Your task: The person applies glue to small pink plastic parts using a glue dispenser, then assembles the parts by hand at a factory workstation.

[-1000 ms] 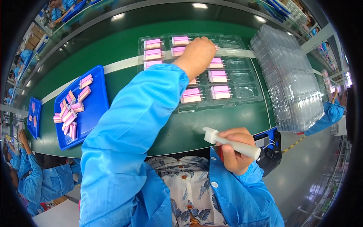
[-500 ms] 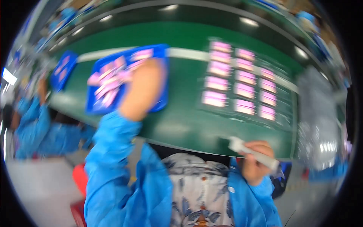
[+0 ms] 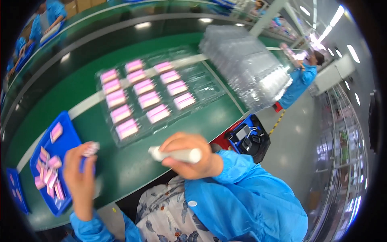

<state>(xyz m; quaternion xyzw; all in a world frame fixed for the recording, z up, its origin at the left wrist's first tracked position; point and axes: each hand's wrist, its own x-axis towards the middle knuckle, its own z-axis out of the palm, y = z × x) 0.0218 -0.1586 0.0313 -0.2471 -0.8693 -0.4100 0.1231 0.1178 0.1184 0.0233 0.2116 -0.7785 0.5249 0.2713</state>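
Closed around a white cylindrical pen-like tool (image 3: pixel 176 154), the right hand (image 3: pixel 192 158) holds it crosswise above the near edge of the green conveyor table (image 3: pixel 133 169); the fingers wrap the barrel, so its middle is hidden and only the two ends show. Pinched at the fingertips of the left hand (image 3: pixel 79 177) is a small flat pink-and-white card-like piece (image 3: pixel 91 148), blurred so that its detail cannot be made out; the fingers are curled shut on it, over the right edge of a blue rectangular plastic tray (image 3: pixel 66 141) that holds more loose pink pieces (image 3: pixel 47 173). Whether the hand touches the tray cannot be told. Both forearms wear light blue sleeves (image 3: pixel 250 201).

Farther out on the table lies a clear moulded blister sheet (image 3: pixel 201 86) with pink pieces (image 3: pixel 145 99) set in its pockets in three rows; its right-hand pockets look unfilled. Beside it, to the right, stands a tilted stack of clear blister sheets (image 3: pixel 246 64). A second blue tray (image 3: pixel 14 193) is cut off at the left rim. Below the table edge sits a black-and-blue device with wires (image 3: pixel 248 137).
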